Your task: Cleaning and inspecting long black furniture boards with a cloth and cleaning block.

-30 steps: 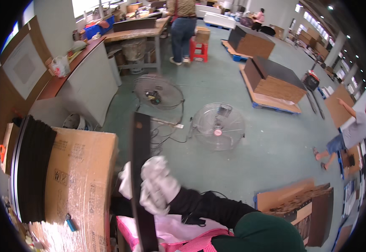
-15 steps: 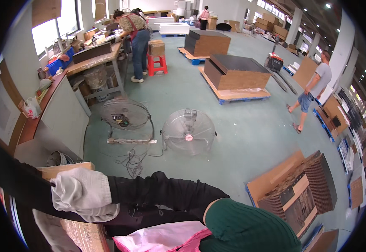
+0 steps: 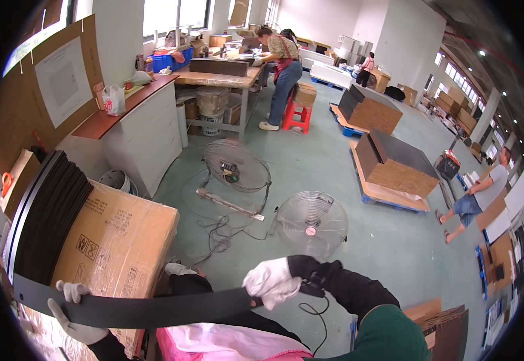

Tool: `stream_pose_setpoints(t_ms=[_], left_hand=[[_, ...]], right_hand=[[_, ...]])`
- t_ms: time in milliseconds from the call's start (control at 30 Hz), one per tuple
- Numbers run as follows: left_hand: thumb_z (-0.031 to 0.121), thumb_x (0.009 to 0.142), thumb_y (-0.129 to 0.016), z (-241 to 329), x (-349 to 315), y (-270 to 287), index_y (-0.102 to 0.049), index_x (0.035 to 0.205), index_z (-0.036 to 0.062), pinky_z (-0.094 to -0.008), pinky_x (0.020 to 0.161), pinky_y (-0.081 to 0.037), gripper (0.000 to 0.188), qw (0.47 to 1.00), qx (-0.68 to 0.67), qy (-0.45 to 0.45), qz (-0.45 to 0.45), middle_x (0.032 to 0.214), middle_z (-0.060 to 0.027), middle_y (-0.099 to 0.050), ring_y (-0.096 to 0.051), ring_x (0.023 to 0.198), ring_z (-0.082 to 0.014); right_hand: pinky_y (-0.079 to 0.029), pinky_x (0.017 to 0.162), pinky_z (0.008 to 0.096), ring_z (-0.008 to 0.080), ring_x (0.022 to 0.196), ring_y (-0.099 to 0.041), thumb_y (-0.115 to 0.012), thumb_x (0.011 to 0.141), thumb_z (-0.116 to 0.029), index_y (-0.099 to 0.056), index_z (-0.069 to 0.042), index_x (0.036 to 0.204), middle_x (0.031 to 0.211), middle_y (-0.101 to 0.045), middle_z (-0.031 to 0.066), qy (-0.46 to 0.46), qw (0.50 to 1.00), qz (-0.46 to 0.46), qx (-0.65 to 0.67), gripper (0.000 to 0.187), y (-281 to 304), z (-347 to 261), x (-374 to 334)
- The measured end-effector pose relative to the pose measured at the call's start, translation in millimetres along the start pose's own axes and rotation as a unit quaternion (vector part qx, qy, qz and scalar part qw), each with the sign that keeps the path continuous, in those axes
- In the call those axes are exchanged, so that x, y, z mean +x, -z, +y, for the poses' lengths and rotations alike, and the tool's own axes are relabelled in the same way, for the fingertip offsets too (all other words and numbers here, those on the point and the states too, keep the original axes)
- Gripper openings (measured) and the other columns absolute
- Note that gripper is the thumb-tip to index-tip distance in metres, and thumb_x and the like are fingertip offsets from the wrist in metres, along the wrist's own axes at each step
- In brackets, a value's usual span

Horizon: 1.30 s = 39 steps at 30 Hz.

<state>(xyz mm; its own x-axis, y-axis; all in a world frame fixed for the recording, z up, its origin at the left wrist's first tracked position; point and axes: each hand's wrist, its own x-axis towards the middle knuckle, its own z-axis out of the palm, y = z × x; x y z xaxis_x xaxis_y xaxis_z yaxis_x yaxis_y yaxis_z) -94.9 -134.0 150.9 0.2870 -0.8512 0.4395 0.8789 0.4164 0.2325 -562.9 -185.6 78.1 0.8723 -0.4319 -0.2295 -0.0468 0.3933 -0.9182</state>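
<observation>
A long, flat black strip (image 3: 165,310) lies across in front of me, slightly bowed, with a small hole near its left end. My left hand (image 3: 72,310), in a whitish knit glove, grips it near that end, fingers over the upper edge. At the other end my right hand (image 3: 272,283), also gloved, is closed around the strip. A small dark device (image 3: 314,284) with a thin black cable sits at my right wrist. Just left, a stack of similar black strips (image 3: 51,210) stands on a cardboard box (image 3: 117,231) wrapped in clear film.
Two floor fans, one dark (image 3: 236,168) and one pale (image 3: 311,225), stand ahead with a tangled cord (image 3: 218,234). A white cabinet (image 3: 141,135) and a workbench (image 3: 220,75) with a person (image 3: 283,66) are beyond. Another person (image 3: 484,189) stands right, near palletised panels (image 3: 397,165).
My view has turned left, bringing the strip stack into sight. My right hand has moved from the box on the left to the right, and the black strip now stretches between both hands.
</observation>
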Motion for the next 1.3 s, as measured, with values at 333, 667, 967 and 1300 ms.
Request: stream_pose_setpoints(t_ms=[333, 667, 967, 1300], left_hand=[[0.044, 0.101, -0.054, -66.3, -15.1, 30.7, -0.05, 0.088, 0.005, -0.0366, 0.082, -0.048, 0.041, 0.955, 0.032, -0.189, 0.227, 0.078, -0.0052, -0.051, -0.049, 0.072, -0.019], [0.041, 0.1, -0.056, -104.4, -43.1, -30.5, -0.047, 0.097, 0.0014, -0.0411, 0.085, -0.044, 0.041, 0.965, 0.008, -0.039, 0.26, 0.085, -0.008, -0.045, -0.044, 0.079, -0.02], [0.036, 0.103, -0.049, -0.1, -17.4, -38.8, -0.042, 0.112, -0.0049, -0.0508, 0.119, -0.032, 0.042, 0.989, 0.108, -0.066, 0.078, 0.099, -0.0121, -0.043, -0.047, 0.092, -0.0266], [0.028, 0.101, -0.045, -153.4, -11.0, -103.4, -0.031, 0.144, -0.0063, -0.0262, 0.071, -0.037, 0.056, 0.931, 0.324, -0.163, 0.031, 0.096, -0.0041, -0.044, -0.041, 0.078, -0.0113]], right_hand=[[-0.052, 0.094, 0.0372, 0.0247, 0.114, -0.063, -0.066, 0.09, -0.025, -0.061, -0.011, 0.122, 0.124, -0.063, 0.009, 0.332, 0.438, 0.495, -0.673, 0.035, -80.3, -110.6, 62.8], [-0.058, 0.083, 0.0381, 0.0271, 0.098, -0.068, -0.065, 0.075, -0.013, -0.067, -0.01, 0.106, 0.101, -0.066, 0.0107, 0.44, 0.508, 0.367, -0.644, 0.031, -119.5, -75.6, 114.4], [-0.057, 0.084, 0.0393, 0.0282, 0.102, -0.069, -0.076, 0.072, -0.025, -0.067, -0.011, 0.12, 0.112, -0.069, 0.0088, 0.349, 0.444, 0.436, -0.701, 0.051, -20.2, -42.9, 30.4], [-0.057, 0.078, 0.039, 0.0311, 0.094, -0.07, -0.075, 0.08, -0.021, -0.065, -0.01, 0.118, 0.113, -0.068, 0.0151, 0.4, 0.552, 0.51, -0.524, 0.041, -87.2, -1.1, 104.4]])
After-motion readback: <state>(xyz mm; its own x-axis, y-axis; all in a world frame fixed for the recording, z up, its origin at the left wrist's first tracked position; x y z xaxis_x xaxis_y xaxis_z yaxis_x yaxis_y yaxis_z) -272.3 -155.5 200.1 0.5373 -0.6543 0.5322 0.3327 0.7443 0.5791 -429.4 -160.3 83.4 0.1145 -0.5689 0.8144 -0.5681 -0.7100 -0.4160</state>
